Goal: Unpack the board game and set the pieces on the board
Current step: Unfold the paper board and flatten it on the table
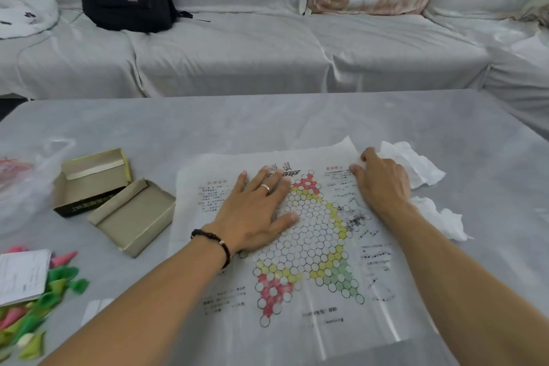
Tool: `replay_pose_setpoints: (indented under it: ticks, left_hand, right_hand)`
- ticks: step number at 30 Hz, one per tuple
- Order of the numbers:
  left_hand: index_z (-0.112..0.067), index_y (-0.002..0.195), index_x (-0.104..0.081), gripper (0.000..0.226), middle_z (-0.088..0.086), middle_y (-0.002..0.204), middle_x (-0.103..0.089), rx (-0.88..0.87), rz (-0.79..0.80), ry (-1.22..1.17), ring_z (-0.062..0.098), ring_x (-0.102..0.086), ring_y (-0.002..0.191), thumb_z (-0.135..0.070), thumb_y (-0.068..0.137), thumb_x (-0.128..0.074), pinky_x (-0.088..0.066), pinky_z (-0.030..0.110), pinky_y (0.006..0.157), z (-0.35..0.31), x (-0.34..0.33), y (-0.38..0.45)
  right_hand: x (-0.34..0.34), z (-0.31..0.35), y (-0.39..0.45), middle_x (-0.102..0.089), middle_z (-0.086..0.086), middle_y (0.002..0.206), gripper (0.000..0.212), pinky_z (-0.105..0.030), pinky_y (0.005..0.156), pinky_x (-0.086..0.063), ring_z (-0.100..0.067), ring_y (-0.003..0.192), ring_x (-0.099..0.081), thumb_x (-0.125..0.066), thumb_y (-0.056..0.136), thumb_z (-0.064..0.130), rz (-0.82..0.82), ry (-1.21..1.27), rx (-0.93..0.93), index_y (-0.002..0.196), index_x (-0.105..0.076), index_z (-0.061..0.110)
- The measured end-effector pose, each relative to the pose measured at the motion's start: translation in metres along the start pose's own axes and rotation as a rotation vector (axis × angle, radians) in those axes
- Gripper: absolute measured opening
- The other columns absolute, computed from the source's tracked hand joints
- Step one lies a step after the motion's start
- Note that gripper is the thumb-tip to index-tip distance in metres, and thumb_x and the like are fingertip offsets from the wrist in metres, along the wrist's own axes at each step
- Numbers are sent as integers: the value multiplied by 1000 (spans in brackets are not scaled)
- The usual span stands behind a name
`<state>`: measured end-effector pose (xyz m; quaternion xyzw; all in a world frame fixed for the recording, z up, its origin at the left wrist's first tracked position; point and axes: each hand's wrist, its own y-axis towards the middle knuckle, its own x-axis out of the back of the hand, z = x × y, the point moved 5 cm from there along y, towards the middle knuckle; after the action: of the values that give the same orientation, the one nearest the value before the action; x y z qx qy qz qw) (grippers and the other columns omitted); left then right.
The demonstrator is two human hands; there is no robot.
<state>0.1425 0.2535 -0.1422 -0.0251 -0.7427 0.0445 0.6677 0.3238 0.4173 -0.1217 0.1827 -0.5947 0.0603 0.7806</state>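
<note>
A thin paper game board (309, 249), printed with a star of white circles and red, yellow and green corners, lies spread on the grey table. My left hand (252, 211) lies flat on its upper middle, fingers straight and spread. My right hand (381, 180) rests near the board's far right corner, fingers bent down onto the paper. Small cone-shaped pieces (35, 312) in green, pink and yellow lie in a heap at the table's left front edge. The opened cardboard box tray (133, 217) and its lid (92, 181) sit left of the board.
Crumpled white tissue paper (416, 166) lies just right of my right hand, with more tissue (442, 220) below it. A clear plastic bag (20, 187) sits at the far left, a white leaflet (20, 273) on the pieces. A covered sofa with a black bag (127, 0) stands behind.
</note>
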Motion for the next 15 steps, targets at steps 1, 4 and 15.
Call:
replay_pose_setpoints:
  ticks: [1,4,15]
  left_hand:
    - [-25,152,0,80,-2,160,4,13,-1,-11,19,13,146,-72,89,-11,3,50,119,-1,1,-5]
    - [-24,152,2,93,0,160,6,53,37,-20,21,13,146,-82,81,-13,4,51,118,2,-3,-14]
    - [-32,150,12,102,-8,158,15,-97,28,79,16,17,145,-92,68,0,3,54,117,32,-7,26]
  right_hand:
    - [3,5,-2,-63,-7,100,29,-41,85,-46,-27,92,-57,-56,94,33,-35,-41,10,115,-51,14]
    - [5,50,-24,-51,-10,130,43,-42,97,-39,-27,117,-46,-52,93,26,-128,-43,214,132,-44,12]
    - [-48,36,-1,5,3,162,69,-49,120,-1,-18,149,5,-6,95,63,311,-158,195,154,0,28]
